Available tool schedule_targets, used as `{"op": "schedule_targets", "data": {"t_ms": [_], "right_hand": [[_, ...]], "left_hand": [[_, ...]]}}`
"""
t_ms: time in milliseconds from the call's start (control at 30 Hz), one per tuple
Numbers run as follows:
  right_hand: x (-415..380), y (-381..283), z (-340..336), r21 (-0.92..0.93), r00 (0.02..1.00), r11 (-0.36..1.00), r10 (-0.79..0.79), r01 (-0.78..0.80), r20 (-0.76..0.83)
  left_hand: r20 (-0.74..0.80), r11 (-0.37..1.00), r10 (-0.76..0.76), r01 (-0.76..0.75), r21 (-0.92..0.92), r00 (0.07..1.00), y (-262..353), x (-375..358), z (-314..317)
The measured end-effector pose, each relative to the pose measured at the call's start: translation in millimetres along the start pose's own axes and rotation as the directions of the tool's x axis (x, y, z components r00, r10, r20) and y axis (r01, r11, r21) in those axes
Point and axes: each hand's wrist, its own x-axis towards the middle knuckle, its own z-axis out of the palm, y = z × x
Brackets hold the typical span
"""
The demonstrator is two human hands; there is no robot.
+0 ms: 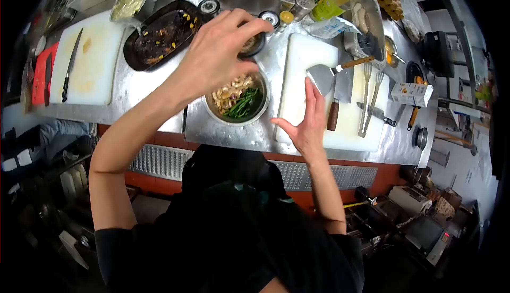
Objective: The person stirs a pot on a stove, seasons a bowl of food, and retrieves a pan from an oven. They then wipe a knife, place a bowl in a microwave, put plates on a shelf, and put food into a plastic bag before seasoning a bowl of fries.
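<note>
My left hand (226, 40) is raised over a metal bowl (267, 94), its thumb and forefinger spread apart. Behind those fingers is a dark-rimmed round jar (253, 47), partly hidden; no clear contact with it shows. Inside the bowl are sliced, pale brown pieces (231, 92) that look like mushrooms, beside cut green stalks (244, 104). To the right of the bowl, my right hand (308, 120) is open, thumb stretched out, nothing in it. Its fingertips overlap the edge of a wide turner (322, 78) lying on a white cutting board (303, 54).
A cleaver (342, 88), tongs (374, 99) and a small knife (378, 112) lie at right. Left stand a black oval pan (159, 38) and another white board (98, 70) with a knife (70, 67). Jars, an oil bottle (340, 1) and a metal container (380, 32) line the back.
</note>
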Motion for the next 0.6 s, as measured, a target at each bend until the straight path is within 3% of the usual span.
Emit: {"op": "schedule_targets", "data": {"t_ms": [33,67,100,133,200,233,300,400,433,467,500,600], "right_hand": [[7.0,-4.3,1.0,-0.118,0.944,0.963,-0.261,0.241,-0.2],[4.8,-8.0,0.4,-0.026,0.932,0.953,-0.301,0.302,-0.202],[0.7,-12.0,-2.1,0.064,0.917,0.931,-0.341,0.36,-0.208],[-10.9,-8.2,-24.0,0.252,0.962,0.931,-0.272,0.263,0.002],[-17.6,-16.8,-36.0,0.2,0.962,0.955,-0.245,0.219,0.12],[-20.9,-17.4,-39.3,0.137,0.952,0.969,-0.229,0.204,0.203],[-12.2,-28.8,-49.3,-0.042,0.834,0.917,-0.341,0.397,0.434],[-12.0,-22.6,-30.2,-0.024,0.795,0.876,-0.425,0.481,0.432],[-9.3,-16.8,-25.1,0.34,0.797,0.927,-0.083,-0.158,0.598],[-7.0,-13.2,-22.0,0.428,0.55,0.493,0.13,-0.758,0.825],[-2.0,-9.8,-20.3,0.414,0.538,0.498,0.131,-0.762,0.833],[24.6,-5.5,-16.7,0.166,0.199,0.301,0.083,-0.939,0.977]], "left_hand": [[-0.02,0.984,-0.082,0.077,-0.161,0.996,14.7,-8.7,-2.3],[0.113,0.883,-0.233,0.259,-0.392,0.966,25.4,-19.0,-0.8],[0.267,0.698,-0.338,0.43,-0.572,0.903,34.5,-29.8,4.5],[0.258,0.474,-0.447,0.471,-0.744,0.857,41.6,-42.9,19.8],[0.343,-0.063,-0.644,0.399,-0.915,0.684,52.1,-71.1,64.1],[0.559,-0.452,-0.8,0.393,-0.801,0.219,69.2,-50.0,44.9],[0.565,-0.602,-0.772,-0.05,-0.797,0.291,68.7,-85.4,105.0],[0.711,-0.722,-0.672,0.031,-0.692,0.208,49.0,-94.9,126.2],[0.708,-0.723,-0.675,0.005,-0.691,0.207,43.3,-95.8,125.2],[0.677,-0.729,-0.647,-0.022,-0.685,0.351,38.5,-99.6,123.1],[0.63,-0.737,-0.604,-0.042,-0.674,0.488,34.8,-103.6,122.2],[0.599,-0.695,-0.699,-0.174,-0.698,0.39,32.7,-103.7,139.1]]}}
